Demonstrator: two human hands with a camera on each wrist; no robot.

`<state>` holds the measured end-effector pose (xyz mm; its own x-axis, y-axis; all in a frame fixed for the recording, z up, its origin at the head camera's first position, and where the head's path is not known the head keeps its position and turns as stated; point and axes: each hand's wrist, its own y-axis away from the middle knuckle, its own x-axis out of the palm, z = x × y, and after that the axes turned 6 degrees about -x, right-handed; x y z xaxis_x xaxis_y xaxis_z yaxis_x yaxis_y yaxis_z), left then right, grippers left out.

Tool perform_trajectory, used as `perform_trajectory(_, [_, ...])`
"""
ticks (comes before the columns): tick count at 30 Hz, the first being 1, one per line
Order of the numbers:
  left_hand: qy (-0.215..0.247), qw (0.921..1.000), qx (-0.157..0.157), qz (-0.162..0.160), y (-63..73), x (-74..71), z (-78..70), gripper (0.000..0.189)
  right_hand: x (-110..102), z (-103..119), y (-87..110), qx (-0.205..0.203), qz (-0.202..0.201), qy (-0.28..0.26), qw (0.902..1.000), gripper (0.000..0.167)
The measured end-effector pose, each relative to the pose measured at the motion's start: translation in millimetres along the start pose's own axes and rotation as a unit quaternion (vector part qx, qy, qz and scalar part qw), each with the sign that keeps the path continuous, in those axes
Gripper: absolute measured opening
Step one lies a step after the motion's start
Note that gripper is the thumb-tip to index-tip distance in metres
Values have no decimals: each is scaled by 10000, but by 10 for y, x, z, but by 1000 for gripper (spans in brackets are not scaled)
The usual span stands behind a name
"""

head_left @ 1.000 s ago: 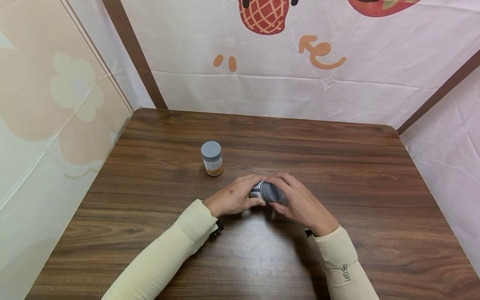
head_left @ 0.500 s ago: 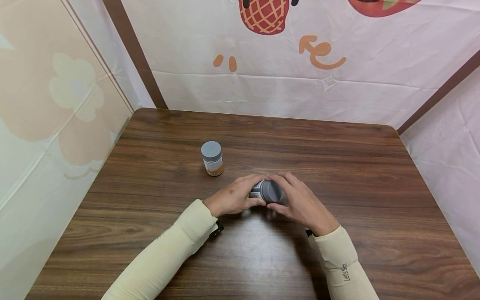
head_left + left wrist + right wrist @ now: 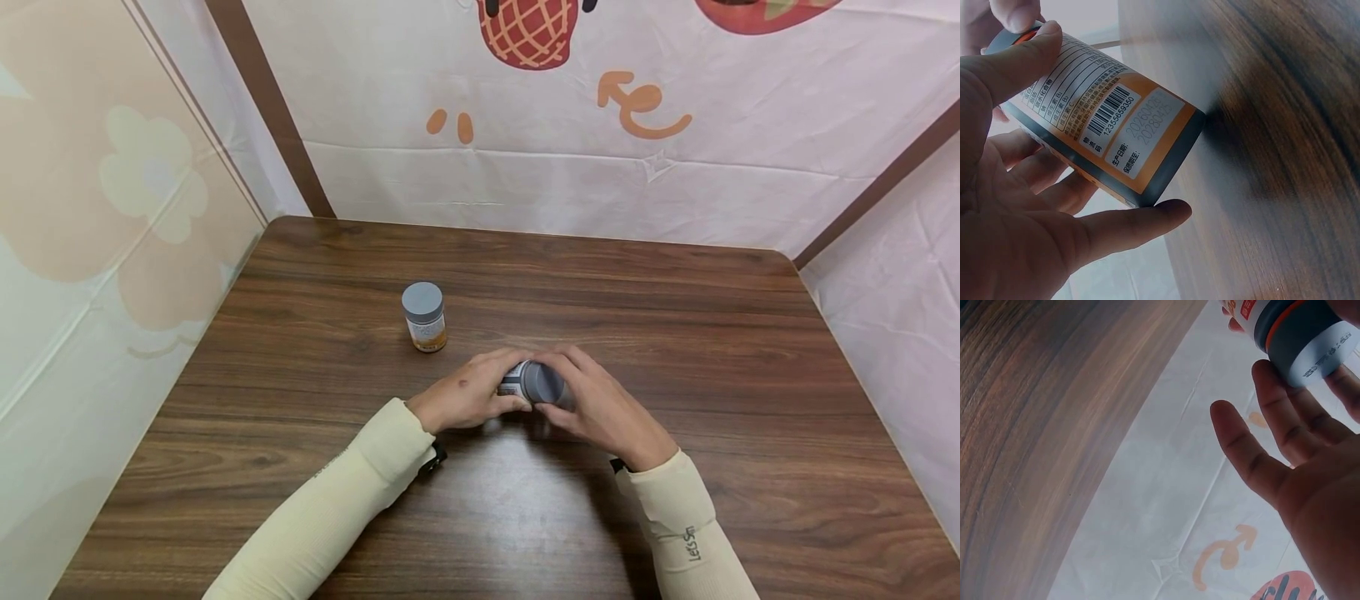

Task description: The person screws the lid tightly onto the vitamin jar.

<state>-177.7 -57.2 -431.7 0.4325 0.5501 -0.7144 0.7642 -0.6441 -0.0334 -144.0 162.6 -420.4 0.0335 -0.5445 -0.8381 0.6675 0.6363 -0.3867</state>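
In the head view a small jar (image 3: 514, 382) with a grey screw lid (image 3: 543, 383) lies tilted between both hands, lid toward the right. My left hand (image 3: 471, 390) grips its body, thumb on the near side. The right hand (image 3: 603, 412) pinches the lid between thumb and fingers. In the left wrist view the jar's label (image 3: 1116, 125) is white and orange with a barcode; whether its lower edge touches the table is unclear. An orange ring (image 3: 1285, 324) shows between lid and body in the right wrist view, where the little finger stands off the lid.
Another jar (image 3: 426, 321) with a grey lid stands upright behind the left hand, on the brown wooden table (image 3: 697, 333). White printed cloth (image 3: 570, 183) hangs along the table's back and sides.
The right hand's fingers have shifted slightly around the lid, backing off and closing in again. The left hand and the standing jar have stayed in place.
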Motion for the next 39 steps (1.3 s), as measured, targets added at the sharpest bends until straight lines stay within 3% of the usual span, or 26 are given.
perform_trajectory(7, [-71,10000,-1,-6,3,-5,-1,58,7,15,6,481,101,37,9988,60])
perform_trajectory(13, [-29,10000,-52,27,0,-13,-13,58,-12,-7,-10,21,5,236,9997,71])
perform_trajectory(18, [-13,10000,-39,39,-3,-10,-13,53,-7,-33,-12,-394,-45,256,9989,64])
perform_trajectory(22, [15,10000,-64,43,-8,-4,-11,51,0,-42,-7,-451,-97,184,9988,60])
perform_trajectory(35, [-42,10000,-25,31,6,-6,-4,58,23,9,18,383,23,60,9992,54])
perform_trajectory(39, [-67,10000,7,19,15,-12,-1,60,16,9,13,411,67,115,9991,58])
